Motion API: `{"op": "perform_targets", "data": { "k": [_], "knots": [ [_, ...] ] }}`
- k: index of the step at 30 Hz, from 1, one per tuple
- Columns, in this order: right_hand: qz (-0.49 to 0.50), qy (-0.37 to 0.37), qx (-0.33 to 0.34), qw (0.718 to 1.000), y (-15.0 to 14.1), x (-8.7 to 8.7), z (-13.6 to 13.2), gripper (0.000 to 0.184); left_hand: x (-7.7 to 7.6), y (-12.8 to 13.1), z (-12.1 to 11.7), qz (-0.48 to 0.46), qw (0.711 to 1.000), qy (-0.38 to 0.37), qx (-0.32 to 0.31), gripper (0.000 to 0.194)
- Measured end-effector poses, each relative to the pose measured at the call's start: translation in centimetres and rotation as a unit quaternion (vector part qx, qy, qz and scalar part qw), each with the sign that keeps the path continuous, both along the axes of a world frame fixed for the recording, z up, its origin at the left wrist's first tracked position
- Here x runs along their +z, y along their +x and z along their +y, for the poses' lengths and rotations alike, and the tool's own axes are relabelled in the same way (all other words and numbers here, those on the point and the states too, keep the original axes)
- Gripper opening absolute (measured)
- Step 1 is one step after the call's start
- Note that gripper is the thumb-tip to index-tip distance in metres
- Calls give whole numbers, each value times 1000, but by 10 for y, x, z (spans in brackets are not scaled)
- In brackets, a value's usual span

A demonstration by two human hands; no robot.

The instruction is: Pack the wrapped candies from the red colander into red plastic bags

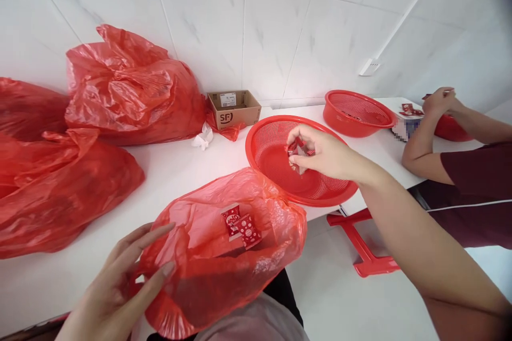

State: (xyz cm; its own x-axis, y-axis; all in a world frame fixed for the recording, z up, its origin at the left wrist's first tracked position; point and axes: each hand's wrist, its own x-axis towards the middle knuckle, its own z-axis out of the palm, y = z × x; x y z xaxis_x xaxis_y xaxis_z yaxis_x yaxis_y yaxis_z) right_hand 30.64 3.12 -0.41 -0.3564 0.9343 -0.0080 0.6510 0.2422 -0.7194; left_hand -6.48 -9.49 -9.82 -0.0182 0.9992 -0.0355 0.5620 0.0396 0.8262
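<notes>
My left hand (114,285) grips the near-left edge of an open red plastic bag (224,282), its thumb and fingers round the film. Inside the bag's mouth lie two small red-and-white printed packets (250,232), one overlapping the other. My right hand (326,154) is pinched on small red packets (294,150), held above a round red plastic basket (260,144) with perforated sides. The fingers partly hide how many packets they hold. The bag's far edge lies against the basket's near rim.
Full red plastic bags (136,96) crowd the left of the white table (176,168). An open cardboard box (240,116) and a crumpled white tissue (204,138) sit behind. Another red basket (356,128) stands further right, near a co-worker's arms (428,138). A red stool (364,248) is below.
</notes>
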Motion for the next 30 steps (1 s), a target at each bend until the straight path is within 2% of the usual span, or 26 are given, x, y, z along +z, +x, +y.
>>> {"op": "perform_targets", "data": {
  "k": [2,5,7,9,12,14,16,17,19,20,22,24,27,30],
  "knots": [
    [68,14,81,994,-34,17,-22,24,0,-1,2,27,999,-1,-33,45],
    [39,14,201,979,-85,13,-46,31,4,3,5,12,998,-18,-58,52],
    [-3,21,228,973,-105,2,-50,40,8,8,6,-22,998,-35,-49,55],
    [-10,35,201,979,-106,-5,-42,45,12,11,6,-50,997,-42,-36,56],
    [-5,79,89,993,-72,-6,-8,39,13,10,6,-64,997,-44,-26,56],
    [-62,118,-8,991,-34,-10,22,36,9,5,5,-61,996,-46,-37,56],
    [-182,91,-88,975,8,-22,49,46,4,0,6,-57,996,-39,-47,57],
    [-249,41,-114,961,28,-31,60,58,1,-2,6,-56,997,-34,-48,57],
    [-321,-101,-128,933,62,-52,75,87,-4,-4,7,-53,998,-21,-39,56],
    [-334,-142,-127,923,74,-63,79,96,-6,-4,8,-52,998,-17,-35,55],
    [-338,-187,-121,914,90,-83,83,107,-8,-4,8,-43,999,-8,-29,54],
    [-341,-188,-114,914,97,-97,87,111,-10,-3,8,-31,999,-3,-24,52],
    [-337,-177,-93,920,99,-109,97,103,-10,-3,8,-21,1000,2,-12,52],
    [-311,-179,-59,932,102,-114,107,74,-9,-4,7,-21,1000,3,-6,53]
  ]
}}
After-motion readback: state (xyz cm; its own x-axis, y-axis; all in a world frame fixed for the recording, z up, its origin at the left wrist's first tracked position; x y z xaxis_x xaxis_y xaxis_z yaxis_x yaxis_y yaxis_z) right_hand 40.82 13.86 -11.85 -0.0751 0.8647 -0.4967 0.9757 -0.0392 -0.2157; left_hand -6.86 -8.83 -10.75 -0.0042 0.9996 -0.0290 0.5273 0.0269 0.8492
